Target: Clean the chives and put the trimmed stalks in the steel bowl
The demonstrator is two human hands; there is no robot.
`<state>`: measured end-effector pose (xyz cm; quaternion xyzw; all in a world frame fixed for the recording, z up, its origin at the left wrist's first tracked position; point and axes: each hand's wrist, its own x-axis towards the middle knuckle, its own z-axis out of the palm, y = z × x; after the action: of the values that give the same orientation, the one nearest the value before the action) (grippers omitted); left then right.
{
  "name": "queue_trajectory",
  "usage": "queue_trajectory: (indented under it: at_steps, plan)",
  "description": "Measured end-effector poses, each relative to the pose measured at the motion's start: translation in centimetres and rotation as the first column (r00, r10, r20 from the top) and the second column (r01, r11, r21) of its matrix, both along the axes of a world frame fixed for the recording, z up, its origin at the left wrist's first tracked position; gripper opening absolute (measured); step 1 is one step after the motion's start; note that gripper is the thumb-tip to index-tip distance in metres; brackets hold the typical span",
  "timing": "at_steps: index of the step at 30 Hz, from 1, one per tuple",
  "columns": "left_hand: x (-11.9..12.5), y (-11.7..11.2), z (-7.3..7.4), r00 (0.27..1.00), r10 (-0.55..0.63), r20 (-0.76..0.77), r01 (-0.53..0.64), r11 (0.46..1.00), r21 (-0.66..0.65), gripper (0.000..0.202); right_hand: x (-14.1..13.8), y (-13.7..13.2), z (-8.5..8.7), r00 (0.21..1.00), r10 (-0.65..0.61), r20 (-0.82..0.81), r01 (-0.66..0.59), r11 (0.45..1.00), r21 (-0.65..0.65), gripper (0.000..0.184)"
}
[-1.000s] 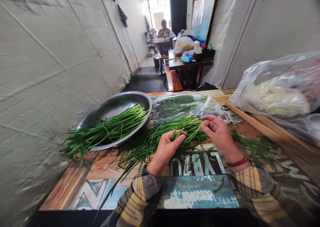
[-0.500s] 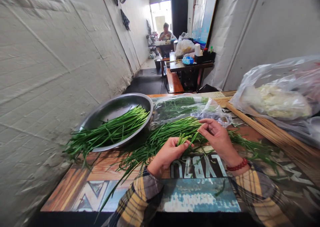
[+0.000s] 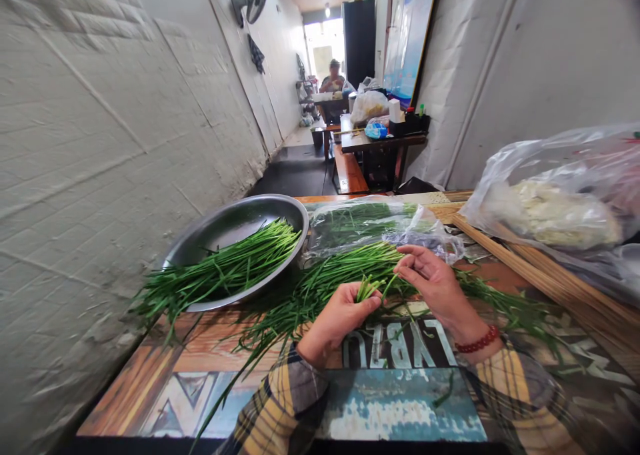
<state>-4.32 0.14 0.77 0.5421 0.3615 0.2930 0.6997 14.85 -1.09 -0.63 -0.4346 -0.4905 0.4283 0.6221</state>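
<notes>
My left hand [image 3: 340,318] is closed around a small bunch of green chives [image 3: 369,287], their cut ends sticking up above my thumb. My right hand [image 3: 434,280] is just to the right, fingers curled and pinching a single chive stalk at the bunch's tip. Under both hands a loose pile of chives [image 3: 320,283] lies spread across the painted wooden table [image 3: 165,368]. A round metal basin [image 3: 235,225] at the left holds more chives, their tips hanging over its near rim.
A clear plastic bag of chives [image 3: 365,220] lies behind the pile. A large plastic bag with pale contents [image 3: 555,205] and a bundle of bamboo skewers [image 3: 540,258] are at the right. A white wall runs along the left. Another person [image 3: 333,78] sits at a far table.
My left hand has shifted slightly right with its bunch. My right hand has come closer to the bunch's tip. The camera has tilted up a little.
</notes>
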Motion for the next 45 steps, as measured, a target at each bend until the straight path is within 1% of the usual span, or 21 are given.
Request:
queue_trajectory:
  at_steps: [3,9,14,21,27,31,34,37,42,45]
  plan:
    - [0.00,0.05,0.00,1.000,0.013,-0.020,-0.012,0.999,0.046,0.045,-0.02,0.01,0.01,1.000,-0.001,-0.015,0.001,1.000,-0.009,0.034]
    - [-0.08,0.18,0.09,0.999,-0.012,-0.046,0.016,0.996,0.085,0.047,0.14,0.05,-0.03,0.999,0.015,-0.033,-0.016,0.999,-0.028,0.035]
    - [-0.29,0.32,-0.02,0.998,-0.046,-0.043,0.051,0.988,0.143,0.042,0.39,0.07,-0.18,0.997,0.021,-0.074,-0.025,0.999,-0.045,0.036]
    - [-0.44,0.27,0.04,0.994,-0.089,-0.060,0.096,0.989,0.115,0.037,0.33,-0.07,0.14,0.995,0.029,-0.093,-0.035,0.997,-0.067,0.035]
    - [-0.35,0.34,0.19,0.986,-0.149,-0.072,0.160,0.969,0.188,0.038,0.35,-0.02,0.10,0.996,0.029,-0.085,-0.034,0.998,-0.060,0.035]
    - [-0.34,0.45,0.19,0.987,-0.106,-0.118,0.135,0.952,0.273,0.039,0.55,0.14,-0.24,0.995,0.027,-0.094,-0.033,0.998,-0.057,0.036]
    - [-0.29,0.43,0.30,0.989,-0.072,-0.131,0.109,0.947,0.303,0.040,0.67,0.19,-0.32,0.995,0.032,-0.091,-0.037,0.998,-0.048,0.035]
    - [-0.22,0.32,0.36,0.993,-0.052,-0.106,0.080,0.954,0.288,0.043,0.68,0.12,-0.08,0.995,0.024,-0.094,-0.029,0.999,-0.046,0.034]
    - [-0.27,0.25,-0.17,0.999,-0.048,-0.007,0.049,0.986,0.159,0.040,0.66,0.00,0.35,0.993,0.004,-0.115,-0.010,0.998,-0.060,0.033]
    - [-0.34,0.29,-0.41,0.999,-0.048,0.021,0.046,0.992,0.120,0.040,0.72,0.00,0.29,0.993,0.008,-0.116,-0.014,0.999,-0.051,0.033]
